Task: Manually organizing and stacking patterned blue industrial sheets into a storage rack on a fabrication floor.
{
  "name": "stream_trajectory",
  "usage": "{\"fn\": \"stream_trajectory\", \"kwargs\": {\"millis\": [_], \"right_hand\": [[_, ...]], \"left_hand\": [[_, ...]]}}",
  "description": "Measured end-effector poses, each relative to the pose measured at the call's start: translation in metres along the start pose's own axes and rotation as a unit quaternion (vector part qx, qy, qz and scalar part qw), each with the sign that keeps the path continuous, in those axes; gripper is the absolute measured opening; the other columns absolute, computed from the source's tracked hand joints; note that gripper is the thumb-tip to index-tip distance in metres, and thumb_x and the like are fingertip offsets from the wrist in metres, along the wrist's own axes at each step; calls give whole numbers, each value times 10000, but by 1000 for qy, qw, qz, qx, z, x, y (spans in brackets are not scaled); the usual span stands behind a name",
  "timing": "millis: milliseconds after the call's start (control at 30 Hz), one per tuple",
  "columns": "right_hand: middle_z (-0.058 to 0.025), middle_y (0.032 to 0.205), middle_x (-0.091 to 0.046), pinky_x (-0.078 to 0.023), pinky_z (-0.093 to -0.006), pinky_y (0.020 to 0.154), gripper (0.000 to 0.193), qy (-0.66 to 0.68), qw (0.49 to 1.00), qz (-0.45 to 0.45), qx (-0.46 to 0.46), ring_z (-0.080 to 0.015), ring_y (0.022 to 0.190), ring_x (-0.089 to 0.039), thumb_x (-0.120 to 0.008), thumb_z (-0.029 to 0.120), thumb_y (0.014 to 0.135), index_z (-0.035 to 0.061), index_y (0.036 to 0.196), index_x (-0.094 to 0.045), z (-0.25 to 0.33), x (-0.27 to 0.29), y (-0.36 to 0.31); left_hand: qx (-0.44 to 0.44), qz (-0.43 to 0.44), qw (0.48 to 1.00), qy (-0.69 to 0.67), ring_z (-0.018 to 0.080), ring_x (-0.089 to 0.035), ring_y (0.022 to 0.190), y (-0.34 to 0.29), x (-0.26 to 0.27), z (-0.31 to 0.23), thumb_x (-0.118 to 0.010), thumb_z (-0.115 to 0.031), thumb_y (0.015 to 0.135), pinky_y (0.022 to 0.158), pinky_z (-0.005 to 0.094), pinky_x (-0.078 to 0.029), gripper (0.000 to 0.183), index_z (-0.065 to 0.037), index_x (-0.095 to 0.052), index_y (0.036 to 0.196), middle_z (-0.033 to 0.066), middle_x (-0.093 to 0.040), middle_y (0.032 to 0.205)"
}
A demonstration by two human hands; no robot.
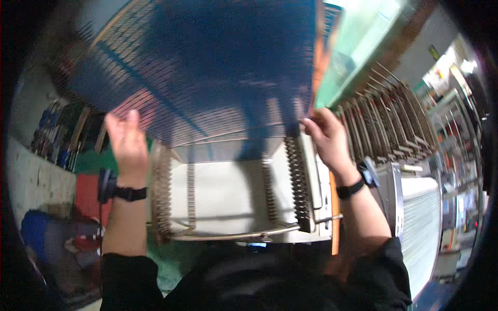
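A large dark-blue panel [223, 67] with rows of fine slots or printed lines stands tilted in front of me, its surface glossy and partly blurred. My right hand [328, 137] is closed on its right edge, with thumb and fingers pinched together. By the panel's lower left side, my left hand [126, 142] has its fingers stretched upward; whether it touches the panel I cannot tell. The panel's lower edge is over a slotted rack [223, 192] with a pale floor, toothed side strips and a metal bar [238, 237] across its near end.
At the right stands another rack [389, 122] with several upright boards. Nearer on that side is a white stack [419, 223] of thin sheets. Boards or racks [59, 135] stand at the far left, above a red object [92, 199]. Shelves [467, 181] line the right rim.
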State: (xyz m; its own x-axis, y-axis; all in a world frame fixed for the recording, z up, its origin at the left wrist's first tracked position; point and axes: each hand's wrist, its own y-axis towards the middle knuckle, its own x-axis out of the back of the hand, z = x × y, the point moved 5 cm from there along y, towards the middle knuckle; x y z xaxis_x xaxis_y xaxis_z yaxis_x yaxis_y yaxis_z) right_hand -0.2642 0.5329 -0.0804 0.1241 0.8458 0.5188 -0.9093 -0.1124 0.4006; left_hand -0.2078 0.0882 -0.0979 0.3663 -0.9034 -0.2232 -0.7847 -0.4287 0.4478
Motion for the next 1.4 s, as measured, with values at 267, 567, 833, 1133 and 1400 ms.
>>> {"fn": "stream_trajectory", "kwargs": {"millis": [267, 567, 833, 1133, 1400], "right_hand": [[-119, 745, -649, -513, -335, 651, 169, -20, 999, -31, -11, -206, 655, -620, -716, 161, 948, 17, 989, -637, -8, -3, -5], [-121, 916, -692, -544, -307, 742, 177, 32, 996, -86, -6, -177, 804, -677, -724, 125, 941, -3, 1039, -651, -17, -10, -22], [-76, 880, -704, -534, -259, 777, 144, 81, 995, -54, -22, -121, 796, -671, -712, 36, 930, -6, 1058, -660, -4, -7, -36], [-128, 805, -702, -541, -315, 681, 198, -34, 997, -26, -61, -194, 728, -697, -770, 126, 889, -9, 994, -671, -37, -14, -36], [-115, 834, -675, -510, -291, 739, 162, -24, 996, -83, -15, -143, 800, -644, -676, 127, 981, -33, 1006, -670, -17, 1, -50]], "left_hand": [[8, -22, 998, -50, 96, -527, 1019, -3, -28, -32, -593, -147, 1039, 901, 295, -460, 191, -98, -468, 1175, 9, -560, 1104], [26, -16, 999, -41, 82, -510, 917, -10, -36, -23, -583, -142, 1040, 745, 242, -428, 211, -78, -455, 1194, 21, -564, 1090], [-8, -48, 994, -99, 100, -482, 920, -12, -46, -36, -489, -139, 1069, 770, 230, -419, 212, -45, -437, 1252, 32, -532, 1062], [-18, -37, 999, -22, 58, -350, 794, -22, -53, -36, -538, -149, 1054, 731, 232, -339, 139, -106, -415, 1007, -47, -374, 889], [45, -32, 996, 64, 86, -444, 898, -23, -40, -30, -498, -107, 1037, 829, 279, -405, 110, -69, -433, 1117, 25, -483, 997]]}}
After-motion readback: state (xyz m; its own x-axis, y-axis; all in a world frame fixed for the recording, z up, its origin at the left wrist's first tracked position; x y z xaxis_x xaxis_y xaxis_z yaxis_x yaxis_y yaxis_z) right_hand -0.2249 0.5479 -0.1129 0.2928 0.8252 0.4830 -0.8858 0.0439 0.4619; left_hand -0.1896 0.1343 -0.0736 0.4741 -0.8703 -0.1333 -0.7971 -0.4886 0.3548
